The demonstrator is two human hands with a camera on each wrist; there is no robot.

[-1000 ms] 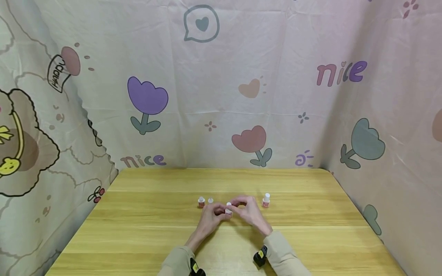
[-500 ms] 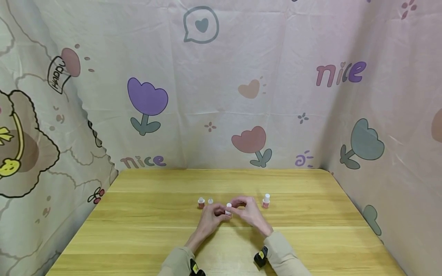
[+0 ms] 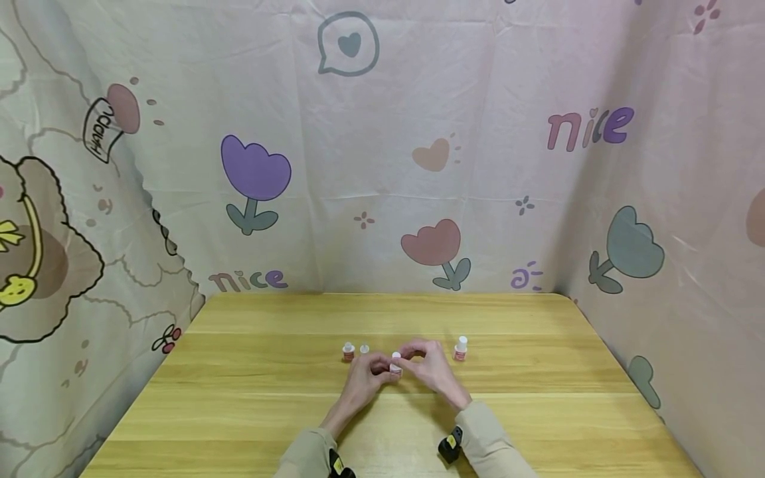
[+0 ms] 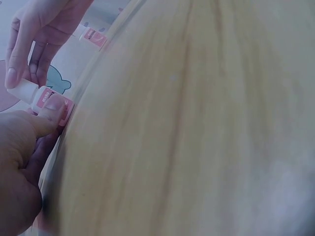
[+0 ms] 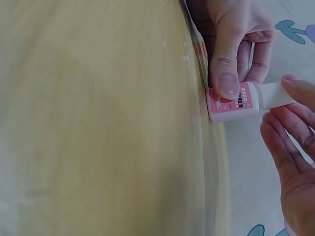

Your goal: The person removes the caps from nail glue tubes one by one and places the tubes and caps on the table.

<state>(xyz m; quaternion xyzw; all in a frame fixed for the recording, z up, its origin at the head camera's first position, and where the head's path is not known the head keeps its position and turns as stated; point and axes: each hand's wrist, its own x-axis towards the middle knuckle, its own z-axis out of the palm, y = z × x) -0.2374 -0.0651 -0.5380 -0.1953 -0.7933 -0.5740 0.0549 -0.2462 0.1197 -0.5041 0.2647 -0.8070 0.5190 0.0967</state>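
Between my hands a small white glue bottle [image 3: 396,370] with a pink label stands upright on the wooden table. My left hand [image 3: 362,382] grips its body, thumb across the label in the right wrist view. The white cap [image 5: 274,95] sits on top, and my right hand [image 3: 435,367] pinches it between thumb and fingers. Behind the left hand are a glue bottle [image 3: 348,352] with a bare, pale top and, beside it, another pale nozzle top [image 3: 364,348] whose lower part the hand hides. Right of the right hand stands a capped glue bottle [image 3: 460,348].
The wooden table [image 3: 239,385] stretches to a patterned cloth [image 3: 358,252] hanging along its back and sides. Black wrist cameras sit at both sleeves, the right one [image 3: 451,445] close over the table.
Both hands keep their places on the bottle and its cap; the fingers show hardly any shift. The other bottles stand where they were.
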